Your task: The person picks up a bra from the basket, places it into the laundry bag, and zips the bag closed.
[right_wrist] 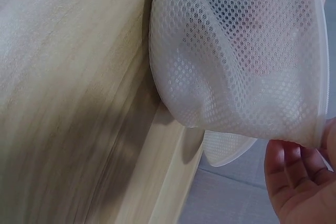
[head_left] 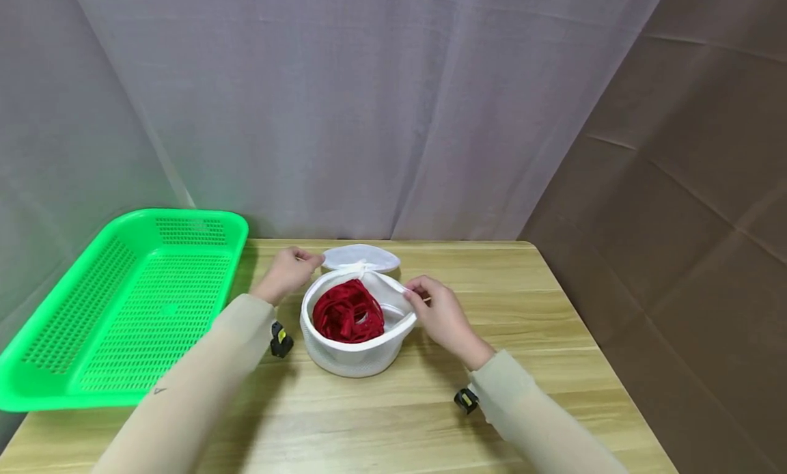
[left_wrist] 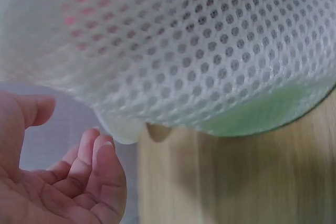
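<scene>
A round white mesh laundry bag [head_left: 353,361] stands on the table with its lid [head_left: 363,257] folded back at the far side. Bunched inside the bag lies a dark red cloth item [head_left: 347,313]; its kind cannot be told. My right hand [head_left: 439,313] pinches the bag's rim on the right, which is pulled outward. In the right wrist view, the fingers [right_wrist: 296,169] are curled at the rim beside the mesh wall [right_wrist: 236,66]. My left hand [head_left: 289,272] is by the lid's left edge. The left wrist view shows its thumb and loosely bent fingers [left_wrist: 107,177] apart, with nothing between them.
A large green plastic basket [head_left: 236,269] with perforated sides is at the left of the wooden table [head_left: 369,426]. A grey curtain [head_left: 344,119] hangs behind the table, and a brown covered surface [head_left: 695,221] rises along the right.
</scene>
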`<state>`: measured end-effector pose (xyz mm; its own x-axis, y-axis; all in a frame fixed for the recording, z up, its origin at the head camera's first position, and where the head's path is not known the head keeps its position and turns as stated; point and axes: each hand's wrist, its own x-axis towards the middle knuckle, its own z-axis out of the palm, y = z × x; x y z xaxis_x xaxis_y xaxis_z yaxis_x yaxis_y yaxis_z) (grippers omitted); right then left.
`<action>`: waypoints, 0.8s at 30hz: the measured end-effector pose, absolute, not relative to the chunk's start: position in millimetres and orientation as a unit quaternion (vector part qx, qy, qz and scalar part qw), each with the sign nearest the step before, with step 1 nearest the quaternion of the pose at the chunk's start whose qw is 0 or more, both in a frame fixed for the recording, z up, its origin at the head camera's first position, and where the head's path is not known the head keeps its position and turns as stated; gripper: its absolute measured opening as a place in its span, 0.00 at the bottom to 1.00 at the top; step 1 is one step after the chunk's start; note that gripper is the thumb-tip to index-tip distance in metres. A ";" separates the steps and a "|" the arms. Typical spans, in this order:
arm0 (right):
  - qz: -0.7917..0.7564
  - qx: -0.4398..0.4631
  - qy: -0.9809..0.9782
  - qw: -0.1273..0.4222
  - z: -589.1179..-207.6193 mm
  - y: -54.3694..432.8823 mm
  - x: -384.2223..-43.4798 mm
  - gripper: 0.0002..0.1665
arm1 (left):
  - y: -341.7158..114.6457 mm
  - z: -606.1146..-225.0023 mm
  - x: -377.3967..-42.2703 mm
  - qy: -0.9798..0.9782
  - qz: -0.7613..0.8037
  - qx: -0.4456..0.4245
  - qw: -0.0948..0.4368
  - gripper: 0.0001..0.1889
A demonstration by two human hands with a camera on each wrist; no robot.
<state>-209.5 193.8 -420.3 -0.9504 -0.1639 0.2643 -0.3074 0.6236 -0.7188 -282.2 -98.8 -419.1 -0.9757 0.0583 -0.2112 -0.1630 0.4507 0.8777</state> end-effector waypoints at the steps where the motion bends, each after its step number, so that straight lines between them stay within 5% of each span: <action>1: 0.414 0.134 -0.896 0.087 -420.6 194.0 -208.8 0.03 | -97.7 -421.0 -284.0 0.834 0.539 -0.036 0.114 0.26; 8: 0.411 0.151 -0.894 0.093 -420.2 193.6 -205.6 0.03 | -92.3 -433.9 -294.6 0.785 0.595 -0.040 0.166 0.26; 24: 0.402 0.166 -0.895 0.096 -423.9 193.6 -202.9 0.04 | -85.9 -443.5 -301.4 0.771 0.613 -0.076 0.153 0.38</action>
<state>-202.9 193.6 -423.9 -0.9265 -0.2201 0.3051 -0.3743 0.6210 -0.6886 -301.4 -85.9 -443.5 -0.9420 0.0704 -0.3281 -0.3038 0.2364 0.9229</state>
